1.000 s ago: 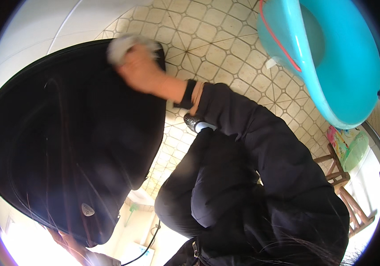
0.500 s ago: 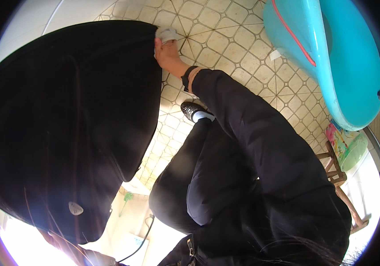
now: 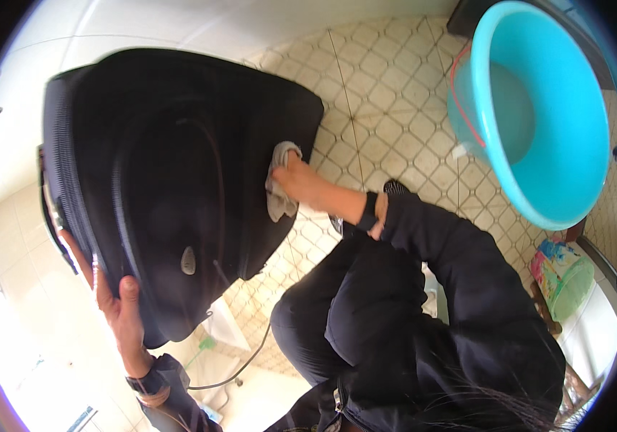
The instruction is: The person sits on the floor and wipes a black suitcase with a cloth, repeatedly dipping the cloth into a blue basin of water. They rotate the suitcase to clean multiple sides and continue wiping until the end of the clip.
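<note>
A black soft-sided suitcase (image 3: 171, 165) with a zip and a small oval badge fills the left half of the view, tilted. My left hand (image 3: 119, 313) grips its lower left edge, the thumb on the front face and the fingers along the side. Bunched under my right hand (image 3: 295, 178) is a pale grey cloth (image 3: 279, 198), pressed against the front face near the suitcase's right edge. My right fingers are closed on the cloth and partly hidden by it.
At the right stands a large turquoise bucket (image 3: 487, 108) with a red handle and some water inside. Below it, a pale green container (image 3: 573, 286) rests by a wooden stool (image 3: 546, 313). A dark hose or cable (image 3: 254, 354) curves near my knees on the patterned tile floor (image 3: 387, 93).
My right hand and the cloth have moved down from the suitcase's far corner onto its front face. The suitcase has shifted and turned, and my left hand now shows clearly on its edge.
</note>
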The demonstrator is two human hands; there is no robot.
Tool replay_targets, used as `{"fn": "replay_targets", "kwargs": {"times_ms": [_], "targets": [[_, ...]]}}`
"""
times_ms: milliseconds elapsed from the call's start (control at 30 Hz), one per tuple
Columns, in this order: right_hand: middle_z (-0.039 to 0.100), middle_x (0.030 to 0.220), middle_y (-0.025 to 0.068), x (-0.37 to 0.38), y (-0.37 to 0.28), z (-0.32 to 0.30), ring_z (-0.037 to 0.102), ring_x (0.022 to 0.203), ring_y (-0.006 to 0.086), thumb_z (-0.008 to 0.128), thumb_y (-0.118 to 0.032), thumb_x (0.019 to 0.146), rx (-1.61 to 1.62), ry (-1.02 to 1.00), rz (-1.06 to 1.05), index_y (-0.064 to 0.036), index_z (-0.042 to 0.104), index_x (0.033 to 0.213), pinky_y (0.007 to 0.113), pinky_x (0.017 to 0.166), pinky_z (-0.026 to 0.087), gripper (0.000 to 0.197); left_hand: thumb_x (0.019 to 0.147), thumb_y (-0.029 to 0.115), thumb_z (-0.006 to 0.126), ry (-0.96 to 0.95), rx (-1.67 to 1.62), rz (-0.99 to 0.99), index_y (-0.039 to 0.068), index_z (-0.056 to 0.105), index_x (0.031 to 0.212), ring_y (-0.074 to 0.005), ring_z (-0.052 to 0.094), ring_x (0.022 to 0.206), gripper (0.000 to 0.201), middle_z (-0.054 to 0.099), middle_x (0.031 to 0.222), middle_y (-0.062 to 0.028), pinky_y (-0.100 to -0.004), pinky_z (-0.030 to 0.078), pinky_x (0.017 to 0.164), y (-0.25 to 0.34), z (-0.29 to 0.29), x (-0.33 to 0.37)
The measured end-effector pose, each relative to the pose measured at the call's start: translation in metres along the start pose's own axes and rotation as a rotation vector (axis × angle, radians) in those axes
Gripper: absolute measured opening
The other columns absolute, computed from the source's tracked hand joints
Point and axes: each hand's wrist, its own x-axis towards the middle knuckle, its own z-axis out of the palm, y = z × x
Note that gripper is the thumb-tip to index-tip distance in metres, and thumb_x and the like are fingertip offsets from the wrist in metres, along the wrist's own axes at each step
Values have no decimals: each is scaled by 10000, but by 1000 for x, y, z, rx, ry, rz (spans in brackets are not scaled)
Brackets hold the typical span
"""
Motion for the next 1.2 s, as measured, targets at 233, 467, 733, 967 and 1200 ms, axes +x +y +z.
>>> {"fn": "replay_targets", "kwargs": {"times_ms": [233, 467, 733, 967, 1200], "targets": [[669, 1029, 225, -65, -148, -65, 664, 980, 319, 532, -195, 918, 108, 80, -844, 11, 533, 1208, 409, 859, 512, 356, 839, 382, 687, -39, 118, 143, 75, 592, 1339, -365, 190, 1480, 594, 181, 1616, -162, -483, 91, 1187, -10, -14, -11], [471, 1355, 171, -88, -150, -26, 416, 1219, 445, 682, -139, 790, -614, 182, -1465, -77, 651, 1073, 533, 1059, 333, 292, 826, 473, 668, -111, 140, 191, 116, 594, 1344, -415, 134, 1482, 633, 151, 1621, -169, -495, 117, 1176, -28, -21, -41], [577, 1218, 170, -46, -59, -44, 510, 1156, 410, 619, -32, 767, -566, 334, -1154, -53, 622, 1141, 488, 1000, 431, 374, 827, 519, 650, -124, 106, 158, 97, 606, 1322, -427, 130, 1477, 652, 150, 1617, -185, -503, 123, 1166, -33, -24, -54], [631, 1097, 168, -53, -82, -22, 554, 1098, 401, 609, -54, 806, -430, 240, -1163, -54, 643, 1062, 448, 913, 481, 259, 825, 542, 640, -123, 89, 135, 97, 611, 1315, -433, 123, 1476, 663, 143, 1619, -182, -521, 119, 1160, -37, -19, -50], [620, 1131, 186, -71, -89, -23, 578, 1072, 408, 637, -116, 857, -267, 221, -748, -53, 667, 1067, 448, 931, 475, 221, 823, 566, 629, -128, 92, 120, 98, 615, 1309, -439, 115, 1475, 674, 136, 1620, -180, -539, 114, 1153, -37, -22, -53]]}}
